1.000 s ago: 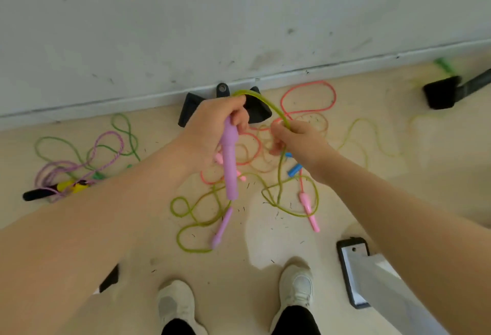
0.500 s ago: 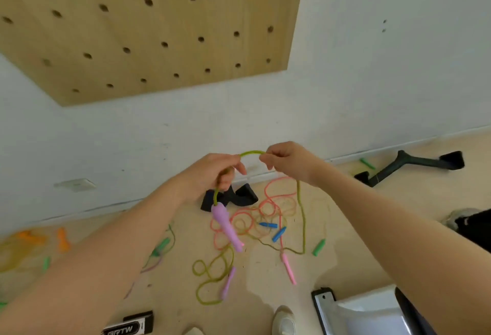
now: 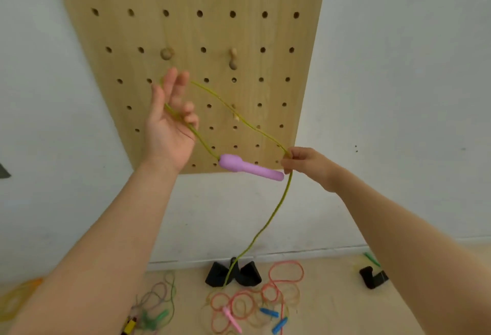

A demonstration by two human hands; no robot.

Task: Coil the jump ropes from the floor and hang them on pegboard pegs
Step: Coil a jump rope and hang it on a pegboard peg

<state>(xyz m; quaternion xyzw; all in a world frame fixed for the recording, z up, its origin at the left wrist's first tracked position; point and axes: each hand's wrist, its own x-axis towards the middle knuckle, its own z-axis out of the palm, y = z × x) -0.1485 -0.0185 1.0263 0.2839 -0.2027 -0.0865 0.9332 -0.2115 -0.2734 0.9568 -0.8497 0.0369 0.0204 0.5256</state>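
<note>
At frame centre the left hand [image 3: 170,125] is spreading its grip, green rope [image 3: 233,114] draped across its fingers, purple handle [image 3: 249,167] dangling below; the right hand [image 3: 305,162] is pinching the rope. Each loop should be wound evenly, kept taut, before reaching the pegboard [image 3: 191,29].

2 hands: left hand [image 3: 170,125], right hand [image 3: 305,162]. 1 pegboard [image 3: 279,42]. Pegs clearly seen: 4, e.g. peg [image 3: 166,53]; a fifth is blurred. 1 green rope [image 3: 276,210] with 1 purple handle [image 3: 249,167]. Floor: 1 pink rope [image 3: 285,272], 2 blue handles [image 3: 269,312], 1 pink handle [image 3: 231,318], 2 black stands [image 3: 233,273]. Left tangle uncountable.
</note>
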